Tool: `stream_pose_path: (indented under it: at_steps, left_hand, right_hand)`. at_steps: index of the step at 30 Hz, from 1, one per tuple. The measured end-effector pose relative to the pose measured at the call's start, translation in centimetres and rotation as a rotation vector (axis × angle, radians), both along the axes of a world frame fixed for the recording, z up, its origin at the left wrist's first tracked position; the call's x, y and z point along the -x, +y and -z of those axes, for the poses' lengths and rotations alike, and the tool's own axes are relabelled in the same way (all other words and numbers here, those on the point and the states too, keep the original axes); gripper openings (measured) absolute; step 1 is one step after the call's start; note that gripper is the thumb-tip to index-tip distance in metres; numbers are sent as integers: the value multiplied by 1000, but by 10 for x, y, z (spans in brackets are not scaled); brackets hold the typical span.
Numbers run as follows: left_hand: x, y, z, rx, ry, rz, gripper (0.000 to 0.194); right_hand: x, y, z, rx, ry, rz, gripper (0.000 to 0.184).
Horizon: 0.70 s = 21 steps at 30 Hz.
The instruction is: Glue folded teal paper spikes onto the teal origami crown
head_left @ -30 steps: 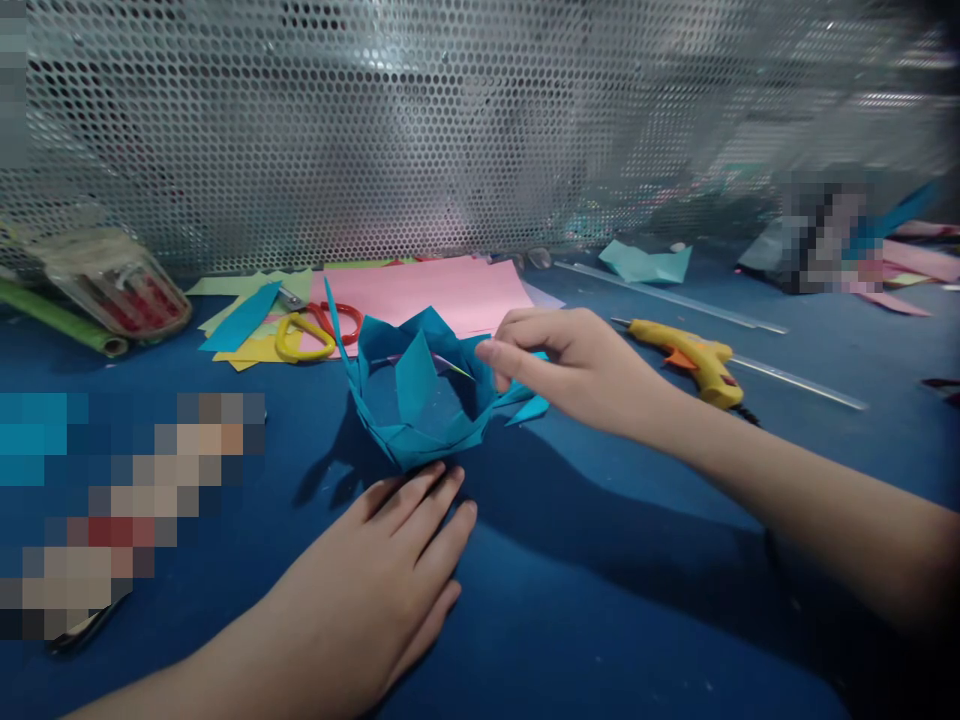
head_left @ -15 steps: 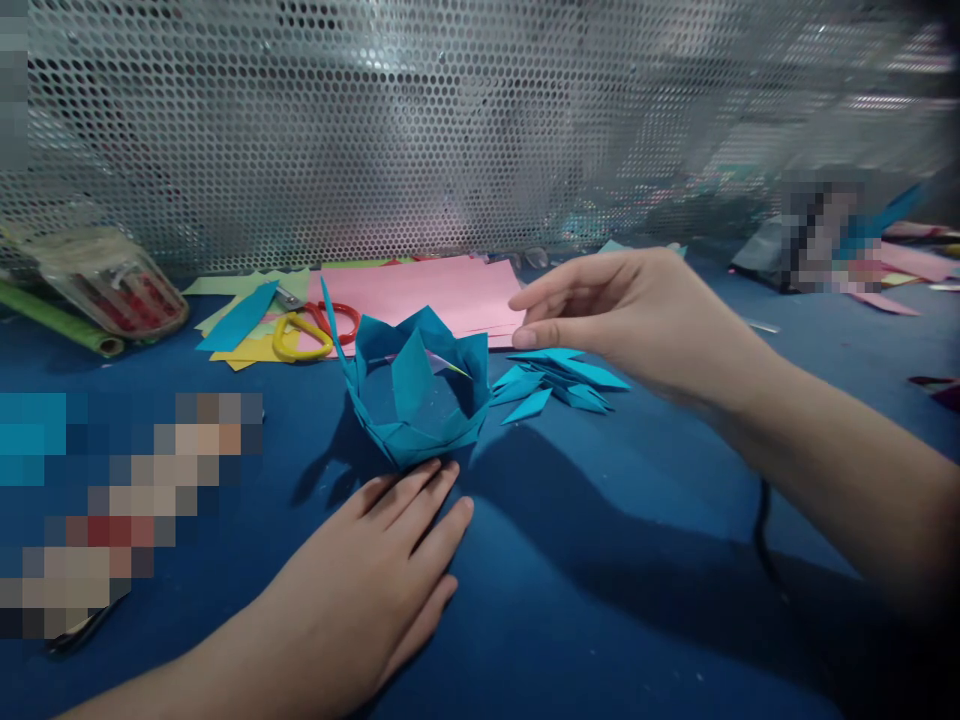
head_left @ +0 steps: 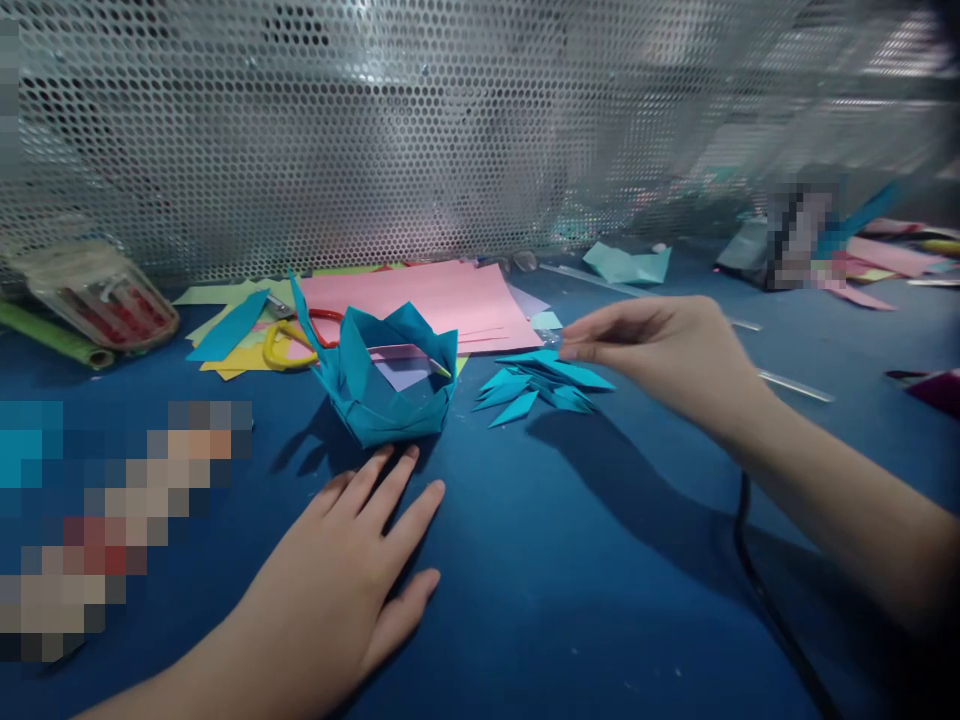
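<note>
A blue folded-paper piece [head_left: 397, 410], shaped like an open cup with pointed petals, stands on the table. One tall point rises at its left side. My left hand [head_left: 337, 560] lies flat with fingers spread, its fingertips by the near base of the cup; exact contact is unclear. To the right sits a small pile of blue folded paper strips [head_left: 540, 385]. Just above the pile's far side, my right hand [head_left: 667, 345] has thumb and index finger close together in a pinch. Whatever lies between those fingertips, if anything, cannot be made out.
Pink paper sheets [head_left: 427, 295] lie behind the cup, beside yellow-and-red-handled scissors [head_left: 281, 345]. A jar [head_left: 97, 295] and a green roll [head_left: 56, 335] are at left. A black cable [head_left: 765, 590] runs at right. Perforated metal mesh [head_left: 375, 130] stands behind.
My right hand has moved right and down toward the pile, its thumb and index finger drawing closer together. The view has shifted slightly. My left hand stays spread by the cup.
</note>
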<state>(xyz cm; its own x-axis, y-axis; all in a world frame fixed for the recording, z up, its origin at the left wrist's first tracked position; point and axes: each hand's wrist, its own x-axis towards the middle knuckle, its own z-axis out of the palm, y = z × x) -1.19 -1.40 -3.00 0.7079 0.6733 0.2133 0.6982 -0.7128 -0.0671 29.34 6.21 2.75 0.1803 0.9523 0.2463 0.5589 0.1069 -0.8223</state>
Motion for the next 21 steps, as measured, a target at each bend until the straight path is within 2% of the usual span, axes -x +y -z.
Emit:
stream_pose_path:
  at_steps: [5,8,12,21]
  left_hand:
    - [1,1,2,-5,-9,15,49]
    - [2,1,3,7,-37,15,50]
    - [2,1,4,12,-52,15,50]
    - [2,0,3,-12,-19,24,50]
  right_hand:
    - [-15,17,16,-48,-106,-33,27]
    - [-14,16,15,-117,-226,-54,25]
    - [-9,13,13,-137,-274,-76,17]
    - [-1,8,10,-25,-152,-70,10]
